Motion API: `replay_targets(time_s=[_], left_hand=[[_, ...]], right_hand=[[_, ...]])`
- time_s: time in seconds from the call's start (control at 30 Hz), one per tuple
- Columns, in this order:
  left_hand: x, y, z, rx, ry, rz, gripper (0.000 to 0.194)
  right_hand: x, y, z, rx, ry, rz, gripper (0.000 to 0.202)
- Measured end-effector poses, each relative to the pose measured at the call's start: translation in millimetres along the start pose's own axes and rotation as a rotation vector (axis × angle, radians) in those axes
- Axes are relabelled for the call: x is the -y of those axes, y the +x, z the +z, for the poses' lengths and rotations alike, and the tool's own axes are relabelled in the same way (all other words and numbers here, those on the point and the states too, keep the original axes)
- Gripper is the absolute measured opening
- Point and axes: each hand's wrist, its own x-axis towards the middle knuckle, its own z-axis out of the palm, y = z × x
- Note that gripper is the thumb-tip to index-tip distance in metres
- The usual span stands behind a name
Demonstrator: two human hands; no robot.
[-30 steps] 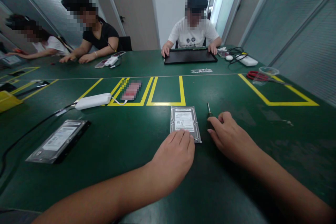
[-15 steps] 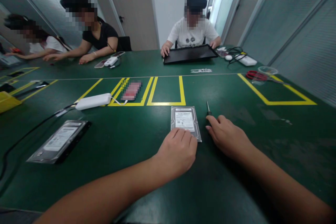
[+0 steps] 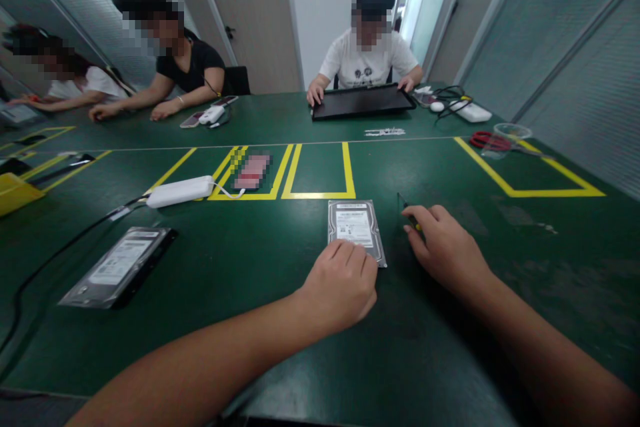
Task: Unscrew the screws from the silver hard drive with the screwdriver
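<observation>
A hard drive (image 3: 354,217) with a white label lies flat in front of me. My left hand (image 3: 343,280) is closed in a loose fist over its near edge; the fingertips and whatever they may hold are hidden. Right of the drive, my right hand (image 3: 443,243) grips a screwdriver (image 3: 412,215) with a thin metal shaft and a handle showing some yellow. Its shaft points away from me and to the left, apart from the drive. A second hard drive (image 3: 120,267) rests at the left, label side up.
A white power strip (image 3: 180,192) with a black cable and a phone (image 3: 253,171) lie at left centre. Yellow tape (image 3: 320,196) marks the green table. Red-handled scissors (image 3: 490,141) and a clear round lid (image 3: 513,131) sit far right. Opposite, a person holds a black panel (image 3: 363,102).
My right hand has shifted slightly right, turning the screwdriver so its shaft leans left. The left hand stays on the drive. The view has tilted a little.
</observation>
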Motion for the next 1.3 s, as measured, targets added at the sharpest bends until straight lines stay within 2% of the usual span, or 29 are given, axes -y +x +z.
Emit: replay_targets(time_s=[0.13,0.23,0.33,0.5,0.63,0.87,1.1,1.3], left_hand=[[1.2,-1.3,1.7,-0.001,-0.006,0.012,0.013],[2.3,-2.1,1.8,0.001,-0.008,0.02,0.014],[3.0,-2.1,1.7,0.004,-0.013,0.018,0.015],[3.3,-2.1,1.9,0.003,-0.025,0.018,0.017],[4.2,-3.3,2.3,-0.026,-0.051,0.025,0.016],[7.7,-3.7,8.6,-0.156,0.043,0.066,0.015],[9.9,-6.7,8.1,-0.177,0.053,0.101,0.019],[9.8,-7.2,7.8,-0.203,0.005,0.144,0.021]], right_hand=[[-8.2,5.4,-6.6,-0.247,0.25,0.022,0.029],[-8.9,5.6,-13.1,-0.382,0.446,0.13,0.031],[-6.7,3.1,-17.9,-0.44,0.591,0.18,0.031],[-3.1,-2.6,-19.9,-0.526,0.651,0.122,0.028],[4.3,-7.3,-21.8,-0.56,0.846,0.145,0.026],[15.8,-11.6,-27.4,-0.619,0.874,0.046,0.027],[10.4,-18.8,-25.4,-0.506,0.726,-0.006,0.031],[7.6,-20.8,-21.4,-0.419,0.757,-0.028,0.031]])
